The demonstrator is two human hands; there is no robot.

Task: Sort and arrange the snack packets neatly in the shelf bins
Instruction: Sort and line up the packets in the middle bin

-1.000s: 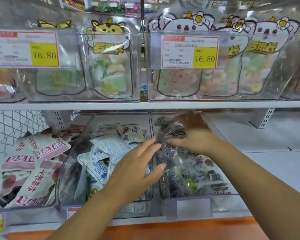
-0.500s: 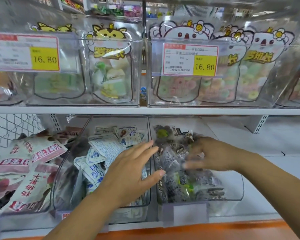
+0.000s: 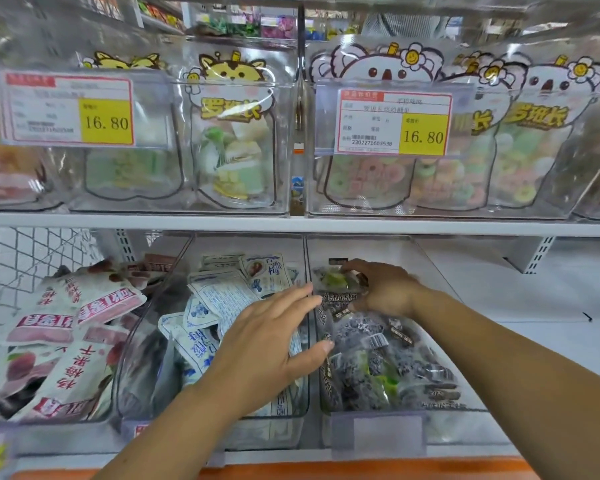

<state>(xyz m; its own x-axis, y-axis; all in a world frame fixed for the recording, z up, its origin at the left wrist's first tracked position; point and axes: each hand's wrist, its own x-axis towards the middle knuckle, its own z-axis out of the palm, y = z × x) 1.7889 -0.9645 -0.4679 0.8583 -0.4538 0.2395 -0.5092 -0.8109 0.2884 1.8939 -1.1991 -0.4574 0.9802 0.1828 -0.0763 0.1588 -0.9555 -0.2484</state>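
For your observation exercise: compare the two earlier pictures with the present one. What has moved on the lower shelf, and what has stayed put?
The right hand slid forward along the dark clear-wrapped plum packets half a second ago, then returned to the back of their clear plastic bin, fingers curled on the rear packet. Whether it has a grip is unclear. The left hand stayed open over the white-and-blue packets, which kept their places.

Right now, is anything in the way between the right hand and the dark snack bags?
No. The right hand already rests on the dark snack bags in the clear right bin, with nothing visible between them.
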